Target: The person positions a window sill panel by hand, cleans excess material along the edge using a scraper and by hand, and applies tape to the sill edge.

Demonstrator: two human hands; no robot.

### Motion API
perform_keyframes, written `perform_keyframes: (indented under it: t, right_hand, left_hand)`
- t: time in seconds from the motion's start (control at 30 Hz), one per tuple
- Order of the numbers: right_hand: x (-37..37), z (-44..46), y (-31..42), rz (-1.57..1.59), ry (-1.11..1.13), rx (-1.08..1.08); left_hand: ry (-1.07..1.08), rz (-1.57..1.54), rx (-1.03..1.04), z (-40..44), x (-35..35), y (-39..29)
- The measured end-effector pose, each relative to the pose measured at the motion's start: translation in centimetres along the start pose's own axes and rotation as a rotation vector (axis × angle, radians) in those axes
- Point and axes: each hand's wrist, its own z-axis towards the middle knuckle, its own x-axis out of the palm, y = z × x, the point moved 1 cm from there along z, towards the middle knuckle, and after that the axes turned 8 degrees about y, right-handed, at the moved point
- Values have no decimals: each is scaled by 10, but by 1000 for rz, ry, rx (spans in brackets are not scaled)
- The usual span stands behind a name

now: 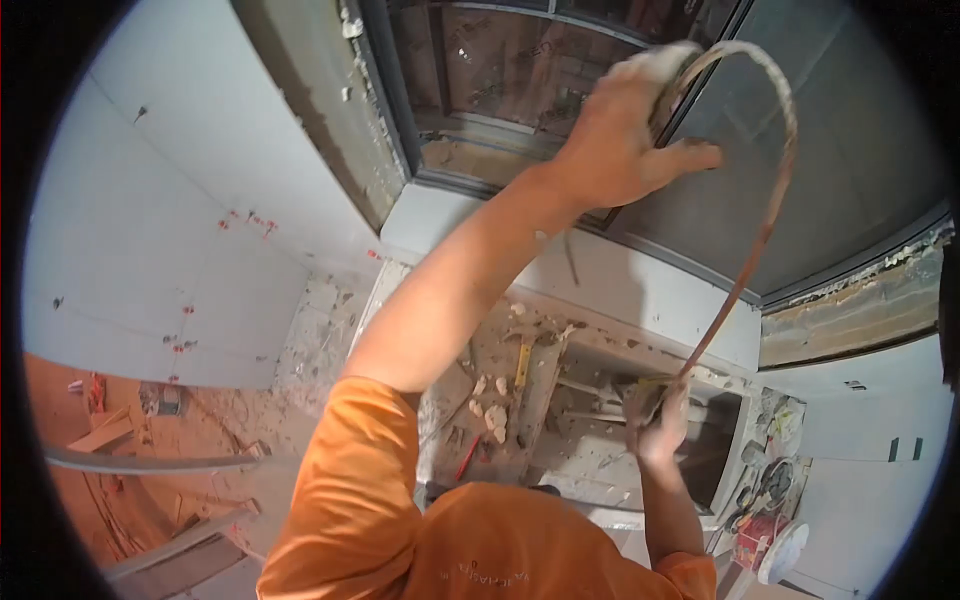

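My left hand [625, 130] is raised at the window, its fingers curled over the upper end of a long, dirty, bent hose or cable [782, 180]; its thumb sticks out to the right. The hose arches over and runs down to my right hand [665, 430], which is blurred and closed round its lower part, above a recessed opening [725, 440]. A dark object beside my right fingers is too smeared to make out. Both forearms are bare below orange sleeves.
A yellow-handled hammer [523, 362], a red-handled tool [467, 455] and pale lumps [495, 420] lie on the dusty ledge. A red and white bucket [765, 545] stands lower right. White boards [160, 220] line the left; a metal rail [150, 461] crosses lower left.
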Motion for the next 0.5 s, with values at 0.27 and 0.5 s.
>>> perform_keyframes:
  t: [0.27, 0.5]
  right_hand:
    - [9, 210, -31, 122, -221, -41]
    - [-17, 299, -115, -231, -519, -159]
  left_hand:
    - [-148, 510, -477, -248, 20, 154]
    - [559, 552, -528, -351, 66, 157]
